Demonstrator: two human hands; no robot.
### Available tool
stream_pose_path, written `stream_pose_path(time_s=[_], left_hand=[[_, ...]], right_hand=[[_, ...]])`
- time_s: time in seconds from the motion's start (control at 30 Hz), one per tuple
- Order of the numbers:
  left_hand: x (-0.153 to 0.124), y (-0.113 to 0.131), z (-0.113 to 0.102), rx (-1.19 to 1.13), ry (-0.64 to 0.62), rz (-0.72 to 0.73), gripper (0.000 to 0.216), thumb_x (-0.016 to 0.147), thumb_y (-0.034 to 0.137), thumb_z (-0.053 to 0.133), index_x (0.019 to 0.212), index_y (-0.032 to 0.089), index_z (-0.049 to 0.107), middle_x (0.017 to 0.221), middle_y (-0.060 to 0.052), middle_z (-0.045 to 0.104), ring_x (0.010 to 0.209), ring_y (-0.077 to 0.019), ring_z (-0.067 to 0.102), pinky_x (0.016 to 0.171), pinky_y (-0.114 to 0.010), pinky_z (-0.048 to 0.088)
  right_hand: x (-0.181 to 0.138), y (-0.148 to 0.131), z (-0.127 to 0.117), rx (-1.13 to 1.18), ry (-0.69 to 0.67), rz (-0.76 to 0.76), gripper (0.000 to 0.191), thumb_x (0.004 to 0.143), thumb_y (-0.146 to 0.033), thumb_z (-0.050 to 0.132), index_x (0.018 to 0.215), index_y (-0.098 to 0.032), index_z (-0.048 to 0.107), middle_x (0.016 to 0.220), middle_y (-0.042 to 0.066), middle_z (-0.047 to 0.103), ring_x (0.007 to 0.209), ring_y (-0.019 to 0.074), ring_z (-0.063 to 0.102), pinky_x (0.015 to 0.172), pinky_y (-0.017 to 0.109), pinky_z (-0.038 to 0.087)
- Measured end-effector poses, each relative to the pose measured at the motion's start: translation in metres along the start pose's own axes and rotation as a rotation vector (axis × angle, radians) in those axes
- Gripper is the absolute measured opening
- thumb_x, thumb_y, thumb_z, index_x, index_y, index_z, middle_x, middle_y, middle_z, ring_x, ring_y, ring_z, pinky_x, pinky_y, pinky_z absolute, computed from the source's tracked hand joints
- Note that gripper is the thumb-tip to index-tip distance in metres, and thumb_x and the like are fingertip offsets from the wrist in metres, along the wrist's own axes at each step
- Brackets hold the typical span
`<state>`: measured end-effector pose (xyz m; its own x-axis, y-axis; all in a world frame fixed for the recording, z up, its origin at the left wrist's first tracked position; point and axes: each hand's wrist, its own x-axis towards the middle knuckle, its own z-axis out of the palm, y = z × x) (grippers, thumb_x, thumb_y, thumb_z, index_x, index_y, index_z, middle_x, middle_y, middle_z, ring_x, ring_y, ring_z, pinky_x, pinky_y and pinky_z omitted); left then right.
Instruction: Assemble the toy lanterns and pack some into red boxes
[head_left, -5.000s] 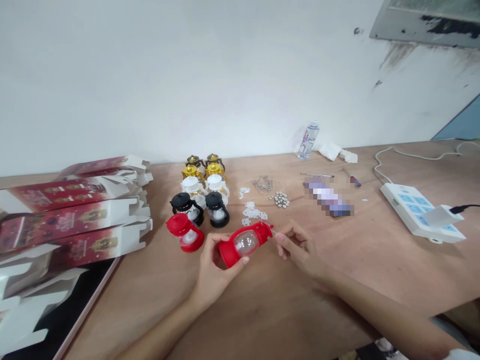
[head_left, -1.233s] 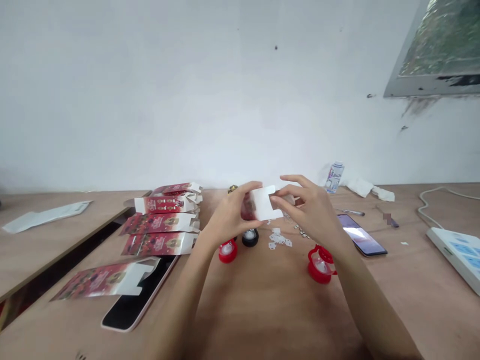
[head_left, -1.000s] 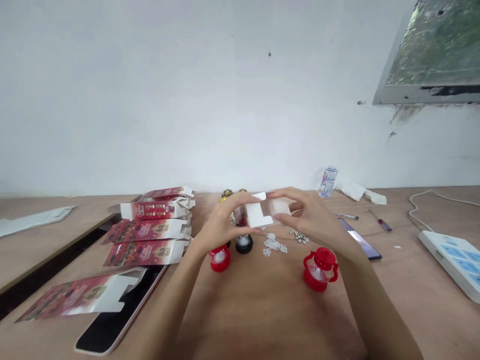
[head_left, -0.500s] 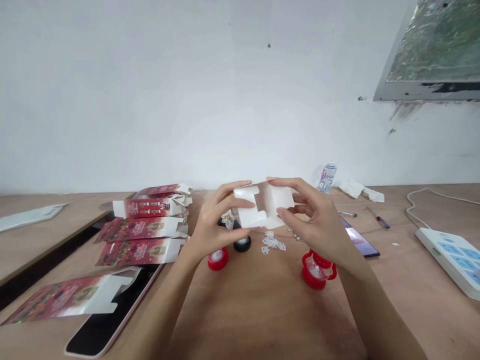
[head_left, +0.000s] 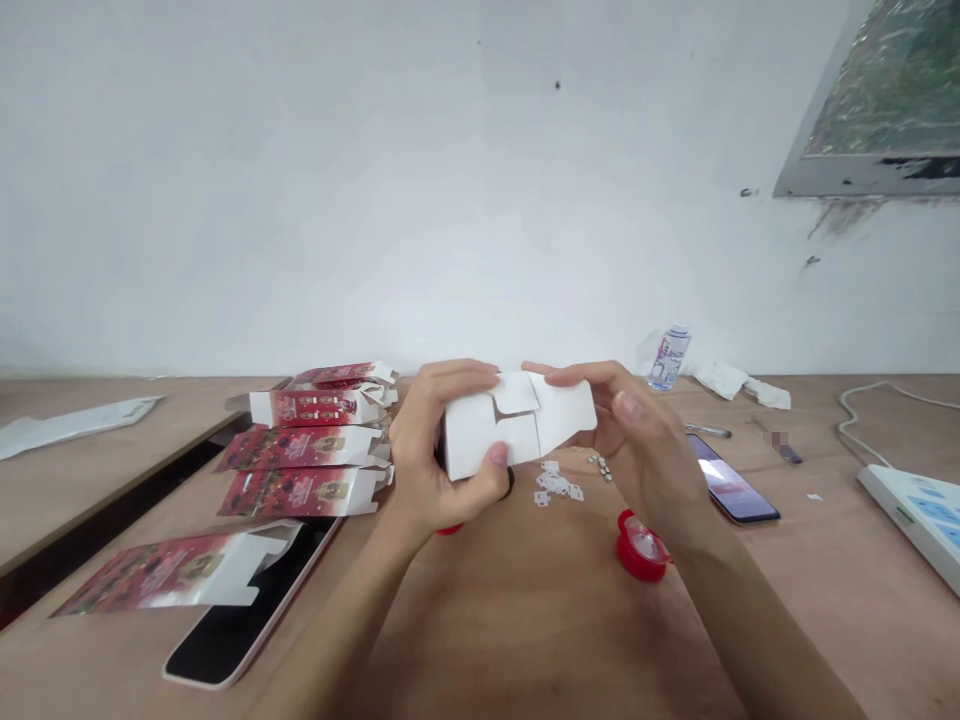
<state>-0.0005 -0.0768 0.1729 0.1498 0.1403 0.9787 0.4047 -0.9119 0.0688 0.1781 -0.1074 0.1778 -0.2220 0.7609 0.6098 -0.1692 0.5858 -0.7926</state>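
White rectangular cardboard box (head_left: 471, 438) is gripped by left hand (head_left: 421, 455); its flap (head_left: 566, 412) is touched by right hand (head_left: 654, 440) (thumb apart).

The single view looks from the wearer's head, forward and down across the table (head_left: 555, 610) to the wall (head_left: 360, 190), which fills the upper half. It is close to the left hand (head_left: 427, 450) and right hand (head_left: 652, 450), just below centre; the forearms (head_left: 367, 600) enter from the bottom edge. The right edge cuts the window (head_left: 892, 90) and power strip (head_left: 915, 510).
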Motion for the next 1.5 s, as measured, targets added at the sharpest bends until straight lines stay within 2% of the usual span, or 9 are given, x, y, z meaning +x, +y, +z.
stream_pose_path(time_s=[0.13,0.37,0.47,0.77,1.03,1.17,1.37,1.43,1.5], left_hand=[[-0.001,0.0,0.001,0.084,-0.005,0.069,0.03,0.067,0.024,0.06,0.097,0.02,0.055,0.098,-0.006,0.064,0.088,-0.0217,0.061,0.074,-0.038,0.051],[-0.004,-0.001,0.007,0.141,-0.03,0.2,0.035,0.064,0.022,0.064,0.098,0.019,0.056,0.096,-0.008,0.065,0.086,-0.0214,0.063,0.074,-0.037,0.053],[-0.005,-0.003,0.007,0.15,-0.035,0.213,0.036,0.064,0.023,0.064,0.098,0.018,0.056,0.096,-0.008,0.066,0.085,-0.0214,0.063,0.073,-0.037,0.053],[-0.003,-0.009,0.005,0.123,-0.078,0.249,0.041,0.065,0.029,0.07,0.101,0.02,0.054,0.099,-0.009,0.066,0.086,-0.0224,0.064,0.072,-0.038,0.054],[-0.006,-0.01,0.007,0.126,-0.084,0.263,0.036,0.067,0.028,0.07,0.098,0.021,0.054,0.1,-0.008,0.066,0.09,-0.0232,0.064,0.075,-0.04,0.054],[-0.005,-0.01,0.009,0.113,-0.06,0.308,0.036,0.066,0.027,0.071,0.097,0.02,0.055,0.099,-0.008,0.066,0.088,-0.0231,0.065,0.075,-0.04,0.055],[-0.007,-0.011,0.018,0.061,0.016,0.38,0.039,0.067,0.036,0.069,0.1,0.023,0.053,0.094,-0.004,0.067,0.082,-0.0202,0.066,0.064,-0.036,0.057],[-0.01,-0.012,0.021,0.019,0.074,0.414,0.045,0.068,0.042,0.066,0.106,0.024,0.052,0.093,-0.002,0.066,0.081,-0.0188,0.065,0.061,-0.035,0.056],[-0.013,-0.012,0.023,0.016,0.16,0.357,0.047,0.074,0.05,0.057,0.113,0.025,0.049,0.097,-0.002,0.065,0.089,-0.0201,0.063,0.069,-0.04,0.054]], right_hand=[[0.001,0.0,0.0,-0.026,0.032,0.018,0.018,0.083,-0.037,0.06,0.098,-0.029,0.065,0.12,0.002,0.063,0.112,0.0224,0.057,0.08,0.036,0.056],[0.001,0.005,0.011,-0.07,0.199,0.111,0.023,0.063,-0.028,0.079,0.081,-0.025,0.064,0.108,0.003,0.067,0.096,0.0212,0.064,0.072,0.035,0.058],[0.001,0.006,0.013,-0.09,0.22,0.109,0.019,0.064,-0.027,0.077,0.077,-0.023,0.064,0.11,0.004,0.066,0.097,0.0216,0.064,0.074,0.035,0.058],[0.0,0.001,0.01,-0.132,0.174,0.091,0.016,0.073,-0.021,0.067,0.088,-0.025,0.064,0.111,0.003,0.065,0.092,0.0173,0.063,0.069,0.03,0.058],[-0.001,0.008,0.015,-0.18,0.217,0.075,0.017,0.073,-0.022,0.069,0.089,-0.025,0.065,0.11,0.003,0.065,0.09,0.017,0.064,0.072,0.031,0.058],[0.003,0.011,0.01,-0.153,0.126,0.113,0.028,0.073,-0.027,0.071,0.1,-0.028,0.062,0.105,0.002,0.066,0.089,0.0169,0.064,0.074,0.033,0.057],[0.013,0.015,-0.005,-0.02,-0.223,0.173,0.04,0.075,-0.031,0.07,0.112,-0.028,0.057,0.114,0.002,0.062,0.1,0.017,0.061,0.079,0.033,0.056],[0.014,0.017,-0.006,0.046,-0.231,0.146,0.039,0.073,-0.029,0.072,0.108,-0.027,0.057,0.115,0.003,0.061,0.1,0.0173,0.061,0.077,0.032,0.056],[0.013,0.019,-0.004,0.064,-0.188,0.076,0.034,0.072,-0.028,0.073,0.102,-0.027,0.057,0.123,0.004,0.056,0.104,0.0186,0.059,0.077,0.032,0.057]])
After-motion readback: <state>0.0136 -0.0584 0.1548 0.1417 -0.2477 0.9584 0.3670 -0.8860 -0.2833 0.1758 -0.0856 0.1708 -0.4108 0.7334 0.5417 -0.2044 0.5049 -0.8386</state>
